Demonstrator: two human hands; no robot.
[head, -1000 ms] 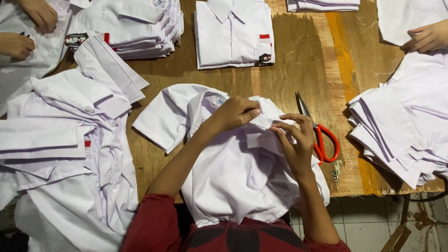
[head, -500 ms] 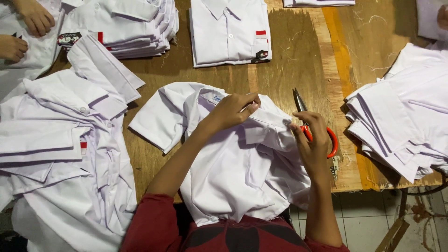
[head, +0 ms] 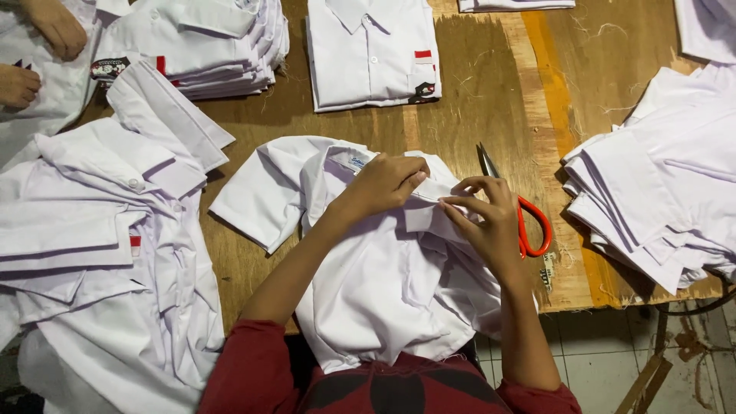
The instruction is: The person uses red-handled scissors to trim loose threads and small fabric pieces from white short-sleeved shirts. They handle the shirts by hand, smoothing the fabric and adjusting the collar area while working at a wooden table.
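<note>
**Both hands pinch a white shirt on a bench ringed with shirt stacks**

The bench (head: 491, 100) is bare brown plywood, scuffed, with a yellow-orange stripe running front to back right of centre and loose threads scattered over it. Past its near right edge shows a pale tiled floor (head: 598, 368).

No boxes or bins are in view; the shirts lie in open piles. A tall stack of folded white shirts (head: 207, 46) sits at the far left, a single folded shirt (head: 372, 50) with a red patch on its pocket lies at far centre, a loose heap (head: 100, 253) spreads over the left side, and a fanned stack (head: 659, 184) fills the right.

The white shirt (head: 383, 284) being handled lies at the near centre, draped off the bench edge toward the person's lap. The left hand (head: 387, 182) is closed, pinching a fold of cloth near the collar. The right hand (head: 487, 222) pinches the same fold just beside it, fingers curled. Red-handled scissors (head: 525, 218) lie on the bench, partly hidden behind the right hand.

Another person's hands (head: 38, 54) rest on white cloth at the far left corner.
</note>
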